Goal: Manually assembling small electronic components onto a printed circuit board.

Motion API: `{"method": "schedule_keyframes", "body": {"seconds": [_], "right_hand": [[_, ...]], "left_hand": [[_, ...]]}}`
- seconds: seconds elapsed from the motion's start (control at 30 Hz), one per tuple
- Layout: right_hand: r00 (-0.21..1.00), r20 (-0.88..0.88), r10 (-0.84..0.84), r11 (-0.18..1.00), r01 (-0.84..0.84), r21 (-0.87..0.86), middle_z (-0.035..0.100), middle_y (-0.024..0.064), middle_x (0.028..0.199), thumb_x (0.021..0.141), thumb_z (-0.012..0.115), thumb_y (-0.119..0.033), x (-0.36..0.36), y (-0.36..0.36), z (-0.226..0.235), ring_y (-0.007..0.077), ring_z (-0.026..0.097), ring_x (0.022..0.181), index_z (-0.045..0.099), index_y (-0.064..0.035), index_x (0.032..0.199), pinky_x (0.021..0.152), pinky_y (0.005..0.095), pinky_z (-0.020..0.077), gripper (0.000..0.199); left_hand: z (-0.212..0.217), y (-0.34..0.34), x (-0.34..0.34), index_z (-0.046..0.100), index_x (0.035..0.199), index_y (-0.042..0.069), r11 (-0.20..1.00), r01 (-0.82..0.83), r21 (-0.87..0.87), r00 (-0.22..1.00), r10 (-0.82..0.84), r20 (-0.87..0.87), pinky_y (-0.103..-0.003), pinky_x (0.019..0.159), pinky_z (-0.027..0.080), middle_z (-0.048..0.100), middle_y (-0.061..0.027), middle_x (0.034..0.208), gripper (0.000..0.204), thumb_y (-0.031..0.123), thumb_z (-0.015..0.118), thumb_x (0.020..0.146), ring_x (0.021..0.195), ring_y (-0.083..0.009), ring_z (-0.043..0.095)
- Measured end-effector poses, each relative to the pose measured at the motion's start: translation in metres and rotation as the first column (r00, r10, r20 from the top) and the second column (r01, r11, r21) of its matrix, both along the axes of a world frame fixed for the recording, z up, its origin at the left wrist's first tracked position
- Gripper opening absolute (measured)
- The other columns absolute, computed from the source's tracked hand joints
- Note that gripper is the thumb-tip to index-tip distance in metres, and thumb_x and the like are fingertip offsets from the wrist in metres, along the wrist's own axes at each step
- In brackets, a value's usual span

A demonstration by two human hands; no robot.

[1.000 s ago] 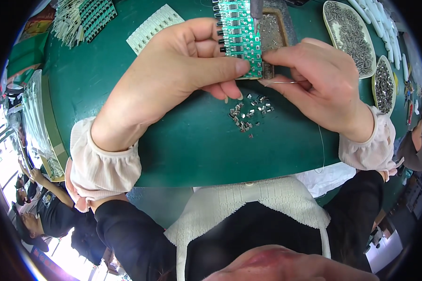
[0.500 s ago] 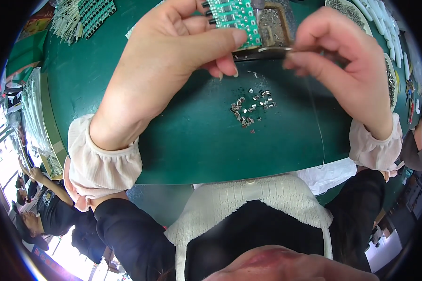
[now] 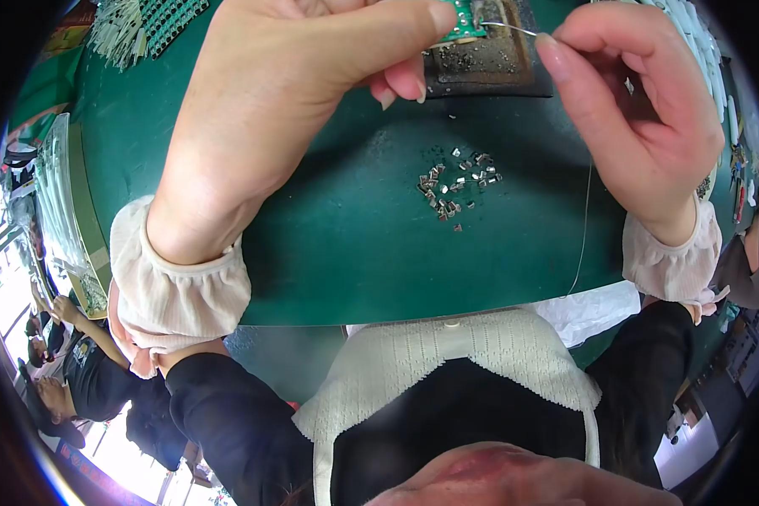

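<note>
Two hands working a board and a wire above a green table.

The left hand [image 3: 287, 110] is pinching a green board [image 3: 460, 24] at the top edge, thumb pressing on it; the right hand [image 3: 641, 118] is pinching a thin wire [image 3: 510, 28] whose tip is meeting the board. Small metal parts [image 3: 457, 185] are lying scattered on the table [image 3: 354, 253] below, under a dark tray [image 3: 489, 59].

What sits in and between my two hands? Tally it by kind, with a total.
Hands: 2 (left hand, right hand)
Green circuit board: 1
Thin wire: 1
Dark tray: 1
Pile of small metal parts: 1
Total: 6
</note>
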State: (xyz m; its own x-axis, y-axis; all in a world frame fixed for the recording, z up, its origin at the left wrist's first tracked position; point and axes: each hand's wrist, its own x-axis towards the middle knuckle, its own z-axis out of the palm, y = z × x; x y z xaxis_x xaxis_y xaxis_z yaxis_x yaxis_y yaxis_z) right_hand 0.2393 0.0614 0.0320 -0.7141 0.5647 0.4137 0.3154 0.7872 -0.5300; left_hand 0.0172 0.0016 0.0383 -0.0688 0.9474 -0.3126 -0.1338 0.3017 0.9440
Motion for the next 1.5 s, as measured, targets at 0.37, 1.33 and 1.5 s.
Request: {"method": "schedule_keyframes", "body": {"seconds": [0.37,1.33,1.5], "right_hand": [[0.998,-0.042,0.049,0.996,-0.046,0.076,0.061,0.0057,0.082,0.084,0.076,0.007,0.004,0.004,-0.011,0.0058,0.052,0.056,0.065,0.0002,0.094,0.048,0.0200,0.0360,0.016],[0.917,0.249,0.313,0.937,-0.254,-0.241,0.063,0.0115,0.086,0.080,0.074,0.000,0.008,-0.001,-0.034,0.0267,0.066,0.077,0.066,-0.0001,0.099,0.068,0.0369,0.0526,0.020],[0.912,0.235,0.336,0.933,-0.289,-0.213,0.063,0.0119,0.084,0.079,0.075,0.000,0.003,0.000,-0.035,0.0273,0.066,0.076,0.066,-0.0005,0.095,0.068,0.0366,0.0534,0.018]], "left_hand": [[-0.001,-0.003,0.007,0.057,0.125,-0.003,0.999,-0.044,-0.020,0.999,0.044,0.006,-0.022,0.051,0.050,0.072,-0.0077,0.091,0.037,-0.004,0.071,0.091,0.059,-0.0108,0.063],[0.004,-0.001,-0.001,0.056,0.126,-0.004,0.999,-0.037,-0.005,0.996,0.037,0.081,-0.021,0.050,0.049,0.072,-0.0081,0.094,0.038,-0.004,0.070,0.091,0.056,-0.0100,0.062],[0.007,0.005,0.000,0.056,0.126,-0.004,0.987,0.044,-0.155,0.997,-0.052,-0.050,-0.022,0.054,0.052,0.073,-0.0091,0.100,0.036,-0.008,0.067,0.092,0.060,-0.0100,0.064]]}}
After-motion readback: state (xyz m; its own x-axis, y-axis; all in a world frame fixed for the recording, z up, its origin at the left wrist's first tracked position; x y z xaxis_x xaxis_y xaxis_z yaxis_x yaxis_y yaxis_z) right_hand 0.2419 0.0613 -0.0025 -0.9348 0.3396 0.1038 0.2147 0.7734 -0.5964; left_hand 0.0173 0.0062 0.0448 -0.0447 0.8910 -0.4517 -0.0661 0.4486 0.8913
